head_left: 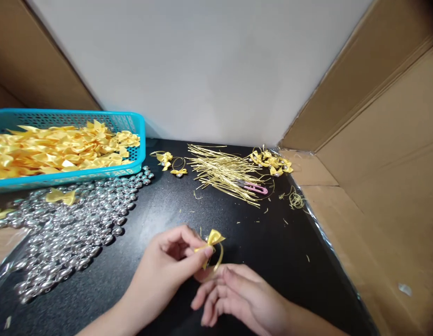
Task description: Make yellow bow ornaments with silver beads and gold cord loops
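Note:
Between the thumb and fingers of my left hand [170,266] is a yellow ribbon bow [215,237], pinched near its knot. A gold cord [221,256] curves out from the bow in a loop toward my right hand [244,294]. That hand is palm up just below, its fingers loosely curved and apart, with the index finger beside the cord's lower end. Whether the finger touches the cord is hard to tell. A small silvery bit shows behind the bow, mostly hidden by my left fingers.
A blue basket [141,140] of yellow bows stands left, behind many silver beads [76,233]. Gold cord lengths [223,172] lie at the back with a pink-handled tool [256,188]. Finished bows [272,161] and tangled cord [296,199] sit right, near cardboard walls [377,140].

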The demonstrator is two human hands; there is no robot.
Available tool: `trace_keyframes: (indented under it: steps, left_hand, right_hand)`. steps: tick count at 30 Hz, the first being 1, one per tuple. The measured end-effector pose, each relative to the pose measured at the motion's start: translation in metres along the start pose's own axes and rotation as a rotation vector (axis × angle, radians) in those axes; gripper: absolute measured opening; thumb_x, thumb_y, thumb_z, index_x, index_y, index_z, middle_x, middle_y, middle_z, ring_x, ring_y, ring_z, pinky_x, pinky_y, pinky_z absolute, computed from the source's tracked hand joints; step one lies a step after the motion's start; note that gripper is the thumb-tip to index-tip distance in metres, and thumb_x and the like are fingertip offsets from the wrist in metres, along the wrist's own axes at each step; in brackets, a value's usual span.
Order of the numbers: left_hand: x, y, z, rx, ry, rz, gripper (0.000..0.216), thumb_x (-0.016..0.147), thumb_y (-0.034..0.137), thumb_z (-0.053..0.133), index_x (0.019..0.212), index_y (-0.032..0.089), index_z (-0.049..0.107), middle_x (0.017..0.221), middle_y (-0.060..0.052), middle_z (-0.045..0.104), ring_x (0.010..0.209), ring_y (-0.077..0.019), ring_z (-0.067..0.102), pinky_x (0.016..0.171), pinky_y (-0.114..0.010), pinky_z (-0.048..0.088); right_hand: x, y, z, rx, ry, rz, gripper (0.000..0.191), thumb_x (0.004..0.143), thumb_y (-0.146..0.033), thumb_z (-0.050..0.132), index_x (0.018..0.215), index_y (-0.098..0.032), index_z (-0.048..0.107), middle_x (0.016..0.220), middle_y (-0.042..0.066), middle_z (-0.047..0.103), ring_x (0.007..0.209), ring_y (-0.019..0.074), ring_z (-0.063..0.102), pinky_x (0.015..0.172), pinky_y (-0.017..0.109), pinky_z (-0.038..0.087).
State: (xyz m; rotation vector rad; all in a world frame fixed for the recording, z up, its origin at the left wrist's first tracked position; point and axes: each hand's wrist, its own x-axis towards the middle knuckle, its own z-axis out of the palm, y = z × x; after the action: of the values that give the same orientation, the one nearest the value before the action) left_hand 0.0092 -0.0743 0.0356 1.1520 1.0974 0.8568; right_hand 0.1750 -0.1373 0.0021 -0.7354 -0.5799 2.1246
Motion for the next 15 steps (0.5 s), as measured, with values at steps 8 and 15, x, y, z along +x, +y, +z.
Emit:
trace_keyframes:
  steps: [8,15]
  left_hand:
    - [-0.015,0.006,0.01,0.354,-0.118,0.477,0.022,0.066,0.003,0.075,0.064,0.024,0.07,0.062,0.0,0.074,0.055,-0.0175,0.069,0.055,-0.023,0.053]
    - [-0.012,-0.001,0.013,0.155,-0.052,0.267,0.019,0.066,0.009,0.077,0.058,0.023,0.069,0.059,0.0,0.07,0.055,-0.0163,0.064,0.054,-0.023,0.049]
  right_hand:
    - [0.003,-0.011,0.003,0.428,0.159,-0.13,0.018,0.074,-0.03,0.08,0.086,-0.02,0.073,0.101,0.003,0.073,0.091,0.0132,0.066,0.084,0.028,0.05]
    - [0.003,-0.025,-0.004,0.471,0.252,-0.205,0.02,0.067,-0.027,0.086,0.08,-0.018,0.074,0.08,0.0,0.074,0.085,0.0133,0.068,0.085,0.028,0.05]
